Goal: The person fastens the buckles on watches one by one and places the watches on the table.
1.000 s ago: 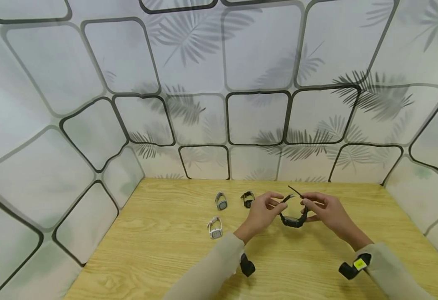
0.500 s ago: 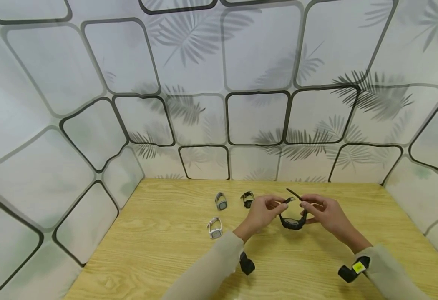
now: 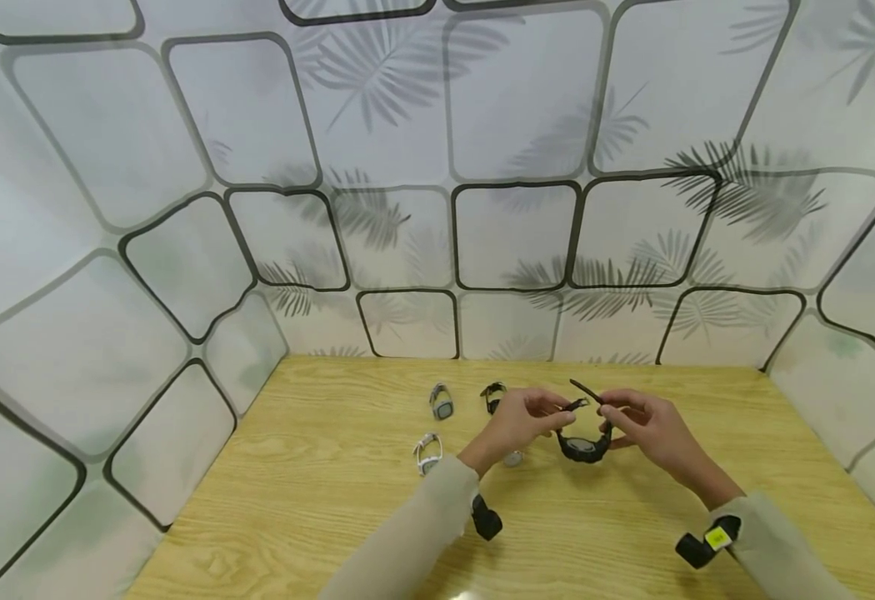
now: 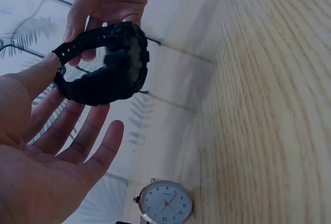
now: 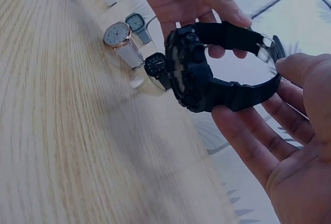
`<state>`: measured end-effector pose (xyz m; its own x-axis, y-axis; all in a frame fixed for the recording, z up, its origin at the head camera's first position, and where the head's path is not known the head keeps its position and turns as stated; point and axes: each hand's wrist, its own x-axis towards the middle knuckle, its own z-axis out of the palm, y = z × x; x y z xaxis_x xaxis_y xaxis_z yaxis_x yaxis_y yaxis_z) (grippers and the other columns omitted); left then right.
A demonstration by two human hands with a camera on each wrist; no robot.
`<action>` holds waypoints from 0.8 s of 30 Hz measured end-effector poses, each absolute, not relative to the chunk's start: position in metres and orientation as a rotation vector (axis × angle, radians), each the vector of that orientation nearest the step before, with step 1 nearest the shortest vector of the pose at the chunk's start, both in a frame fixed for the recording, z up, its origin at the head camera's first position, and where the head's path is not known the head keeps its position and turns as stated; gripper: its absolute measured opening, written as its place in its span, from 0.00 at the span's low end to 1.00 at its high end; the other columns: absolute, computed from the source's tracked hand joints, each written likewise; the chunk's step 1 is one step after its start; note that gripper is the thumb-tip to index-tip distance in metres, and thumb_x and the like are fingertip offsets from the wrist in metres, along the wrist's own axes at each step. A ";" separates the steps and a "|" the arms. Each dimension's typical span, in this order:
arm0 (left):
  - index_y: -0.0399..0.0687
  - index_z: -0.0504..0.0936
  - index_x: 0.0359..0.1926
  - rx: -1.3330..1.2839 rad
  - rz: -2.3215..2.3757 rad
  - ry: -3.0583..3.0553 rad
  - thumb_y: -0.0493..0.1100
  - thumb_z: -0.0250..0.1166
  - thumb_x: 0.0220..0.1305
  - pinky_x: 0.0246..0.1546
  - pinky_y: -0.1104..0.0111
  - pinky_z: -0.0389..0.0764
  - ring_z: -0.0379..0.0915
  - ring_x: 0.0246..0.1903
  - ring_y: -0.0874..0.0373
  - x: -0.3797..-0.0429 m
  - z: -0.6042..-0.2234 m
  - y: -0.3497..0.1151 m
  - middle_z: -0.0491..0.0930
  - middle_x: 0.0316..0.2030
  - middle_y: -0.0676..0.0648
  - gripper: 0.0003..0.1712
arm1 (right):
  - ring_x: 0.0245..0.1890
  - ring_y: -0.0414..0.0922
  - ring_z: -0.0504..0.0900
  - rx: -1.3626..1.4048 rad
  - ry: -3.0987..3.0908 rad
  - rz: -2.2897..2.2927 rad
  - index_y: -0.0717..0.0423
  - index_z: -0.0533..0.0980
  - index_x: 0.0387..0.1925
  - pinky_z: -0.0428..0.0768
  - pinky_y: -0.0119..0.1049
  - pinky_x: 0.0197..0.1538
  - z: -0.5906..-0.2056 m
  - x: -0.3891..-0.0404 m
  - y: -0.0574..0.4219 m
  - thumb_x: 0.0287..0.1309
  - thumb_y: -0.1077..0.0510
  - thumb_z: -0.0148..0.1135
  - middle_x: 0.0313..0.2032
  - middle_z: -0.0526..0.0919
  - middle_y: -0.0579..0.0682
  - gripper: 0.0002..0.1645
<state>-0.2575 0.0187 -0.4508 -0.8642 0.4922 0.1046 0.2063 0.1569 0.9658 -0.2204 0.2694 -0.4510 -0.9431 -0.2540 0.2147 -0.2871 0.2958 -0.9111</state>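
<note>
A chunky black wristwatch (image 3: pixel 584 449) is held up between both hands, its case hanging low and its two strap ends at the top. My left hand (image 3: pixel 514 423) pinches the strap half with the metal buckle (image 5: pixel 266 49). My right hand (image 3: pixel 653 427) pinches the other half, a row of holes showing along it in the left wrist view. The holed strap end (image 3: pixel 584 390) sticks up past the right fingertips toward the buckle. In the right wrist view the strap tip overlaps the buckle. Other fingers of the right hand (image 5: pixel 297 136) lie beneath the strap.
Left of the hands, a grey watch (image 3: pixel 443 404), a white watch (image 3: pixel 427 454) and a smaller black watch (image 3: pixel 492 395) rest on the wooden table (image 3: pixel 317 500). A round-faced watch with a rose-gold rim (image 4: pixel 165 202) lies near the left wrist. A patterned cloth wall (image 3: pixel 407 325) closes the back.
The black wristwatch has sunk slightly, and its strap ends have tipped lower and closer together. My left hand has shifted a little left, and the round-faced watch now shows beside the left wrist.
</note>
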 end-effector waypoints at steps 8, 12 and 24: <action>0.53 0.89 0.50 0.733 1.749 2.214 0.49 0.70 0.70 0.44 0.44 0.84 0.84 0.32 0.61 -0.258 -0.451 0.017 0.88 0.42 0.39 0.12 | 0.41 0.51 0.87 0.556 -2.521 1.745 0.64 0.76 0.61 0.89 0.44 0.37 -0.451 -0.218 0.266 0.75 0.56 0.59 0.47 0.82 0.65 0.21; 0.50 0.89 0.50 0.739 1.789 2.201 0.48 0.70 0.70 0.44 0.44 0.85 0.84 0.33 0.61 -0.259 -0.455 0.018 0.88 0.42 0.37 0.12 | 0.41 0.50 0.87 0.560 -2.516 1.724 0.64 0.76 0.61 0.89 0.44 0.36 -0.452 -0.219 0.267 0.75 0.57 0.60 0.46 0.82 0.64 0.20; 0.44 0.86 0.54 0.734 2.052 2.092 0.42 0.68 0.71 0.46 0.47 0.86 0.86 0.41 0.46 -0.260 -0.456 0.015 0.88 0.41 0.45 0.13 | 0.39 0.40 0.86 0.628 -2.497 1.514 0.62 0.78 0.62 0.88 0.44 0.37 -0.452 -0.218 0.271 0.73 0.61 0.61 0.43 0.85 0.59 0.19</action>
